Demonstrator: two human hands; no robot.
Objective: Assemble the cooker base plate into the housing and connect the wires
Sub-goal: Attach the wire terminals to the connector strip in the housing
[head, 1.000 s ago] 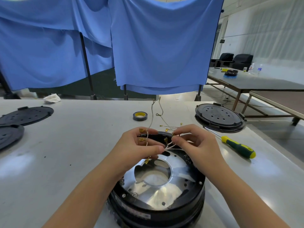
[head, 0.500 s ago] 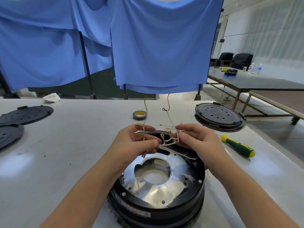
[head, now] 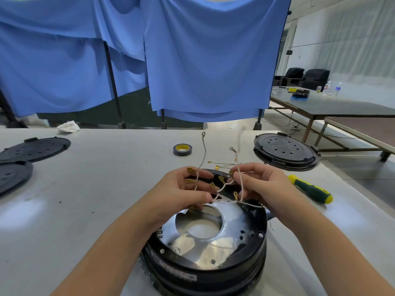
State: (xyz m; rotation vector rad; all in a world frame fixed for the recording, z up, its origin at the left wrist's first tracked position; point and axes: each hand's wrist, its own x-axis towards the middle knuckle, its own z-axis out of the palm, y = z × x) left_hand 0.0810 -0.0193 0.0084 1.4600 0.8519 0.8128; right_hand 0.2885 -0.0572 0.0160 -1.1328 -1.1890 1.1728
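Observation:
A round black cooker housing (head: 205, 272) stands near the table's front edge, with a shiny metal base plate (head: 233, 236) seated in its top. Several thin white wires (head: 224, 196) with brass terminals rise from the plate's far side. My left hand (head: 181, 191) pinches a bunch of these wires, terminals sticking up between its fingers. My right hand (head: 260, 184) pinches other strands just right of it. Two long wires with ring ends (head: 203, 144) trail up and away over the table.
A roll of black tape (head: 182, 149) lies beyond the hands. A green-yellow screwdriver (head: 310, 189) lies to the right, behind it a second black housing (head: 285, 150). Two flat black covers (head: 36, 146) lie at the far left. Blue curtains hang behind the grey table (head: 85, 189).
Both hands have lifted slightly and drawn the wires apart. The long ring-ended wires have swung up and to the right.

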